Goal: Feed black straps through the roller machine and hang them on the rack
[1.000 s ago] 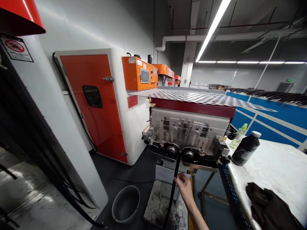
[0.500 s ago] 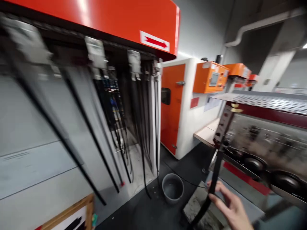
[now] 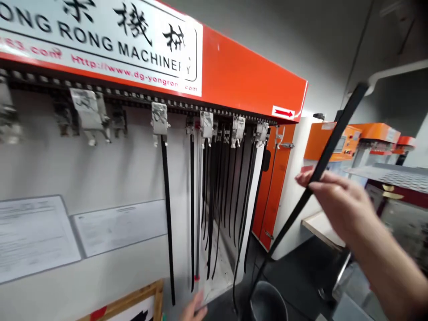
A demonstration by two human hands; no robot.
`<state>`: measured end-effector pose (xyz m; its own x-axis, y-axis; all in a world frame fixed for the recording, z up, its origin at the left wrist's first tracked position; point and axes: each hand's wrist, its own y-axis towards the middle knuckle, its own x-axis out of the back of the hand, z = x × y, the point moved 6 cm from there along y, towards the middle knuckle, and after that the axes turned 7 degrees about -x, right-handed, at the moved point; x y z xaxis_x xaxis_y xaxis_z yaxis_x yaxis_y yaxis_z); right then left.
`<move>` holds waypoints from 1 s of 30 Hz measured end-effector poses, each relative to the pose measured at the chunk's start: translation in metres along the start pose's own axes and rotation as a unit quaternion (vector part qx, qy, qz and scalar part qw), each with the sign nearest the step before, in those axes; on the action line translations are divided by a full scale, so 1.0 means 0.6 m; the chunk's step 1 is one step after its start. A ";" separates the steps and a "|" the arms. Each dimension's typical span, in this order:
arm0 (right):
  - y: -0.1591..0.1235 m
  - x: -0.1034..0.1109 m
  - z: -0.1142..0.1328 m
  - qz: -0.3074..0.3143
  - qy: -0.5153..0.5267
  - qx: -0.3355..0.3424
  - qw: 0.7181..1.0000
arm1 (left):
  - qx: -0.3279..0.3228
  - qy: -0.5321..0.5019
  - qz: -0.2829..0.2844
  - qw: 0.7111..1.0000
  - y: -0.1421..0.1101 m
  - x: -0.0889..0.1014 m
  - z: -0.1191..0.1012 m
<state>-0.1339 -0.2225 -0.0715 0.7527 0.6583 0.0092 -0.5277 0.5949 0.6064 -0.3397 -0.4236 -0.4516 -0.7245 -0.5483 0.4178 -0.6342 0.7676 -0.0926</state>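
My right hand [image 3: 337,196] pinches a long black strap [image 3: 284,227] between thumb and fingers, its top end sticking up above the hand. From there the strap slants down to the left, towards a grey bucket [image 3: 269,303]. At the bottom edge my left hand [image 3: 194,307] is partly in view and somewhat blurred, fingers apart, with nothing seen in it. It is just below the lower ends of hanging black straps [image 3: 169,223]. Metal clips [image 3: 159,119] on a chain under the orange machine housing [image 3: 247,71] hold those straps.
Printed sheets [image 3: 33,236] are fixed to the pale machine wall at left. A wooden-framed board [image 3: 150,292] stands below them. An orange door [image 3: 282,178] is behind the straps. A pale table [image 3: 323,227] and a perforated metal cover [image 3: 394,176] stand at right.
My right hand has risen with the black strap, from low at right up to the clips' side. My left hand has come into view at the bottom. The view has swung right-to-left, showing more machine.
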 end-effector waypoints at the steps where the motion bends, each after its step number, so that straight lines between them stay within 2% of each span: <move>1: 0.000 -0.023 -0.024 0.025 0.004 -0.006 1.000 | -0.032 -0.009 -0.034 0.999 0.014 0.037 -0.040; 3: -0.002 -0.063 -0.077 0.071 0.011 -0.033 0.997 | -0.148 -0.028 -0.123 0.981 0.023 0.120 -0.158; 5: -0.007 -0.099 -0.125 0.111 0.002 -0.056 0.992 | -0.269 0.005 -0.182 0.946 0.010 0.187 -0.303; 7: -0.011 -0.130 -0.165 0.147 -0.007 -0.066 0.987 | -0.376 0.047 -0.226 0.898 -0.007 0.232 -0.446; 8: -0.010 -0.144 -0.182 0.165 -0.009 -0.068 0.984 | -0.413 0.046 -0.230 0.880 -0.009 0.245 -0.507; 10: -0.006 -0.168 -0.214 0.194 -0.004 -0.069 0.978 | -0.446 0.023 -0.229 0.865 0.009 0.265 -0.606; 13: 0.008 -0.197 -0.249 0.229 0.021 -0.079 0.970 | -0.425 0.001 -0.222 0.877 0.067 0.285 -0.701; 17: 0.029 -0.222 -0.263 0.262 0.059 -0.090 0.959 | -0.366 -0.065 -0.142 0.917 0.129 0.293 -0.764; 19: 0.040 -0.229 -0.259 0.276 0.073 -0.085 0.955 | -0.353 -0.086 -0.141 0.921 0.139 0.297 -0.778; 30: 0.116 -0.259 -0.272 0.309 0.094 -0.062 0.944 | -0.334 -0.081 -0.161 0.925 0.146 0.301 -0.781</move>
<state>-0.3518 -0.2084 -0.1606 0.2088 0.9607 0.1829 -0.8944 0.1119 0.4331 -0.3998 -0.2995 0.0391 -0.5924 -0.7852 0.1805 -0.5546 0.5599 0.6156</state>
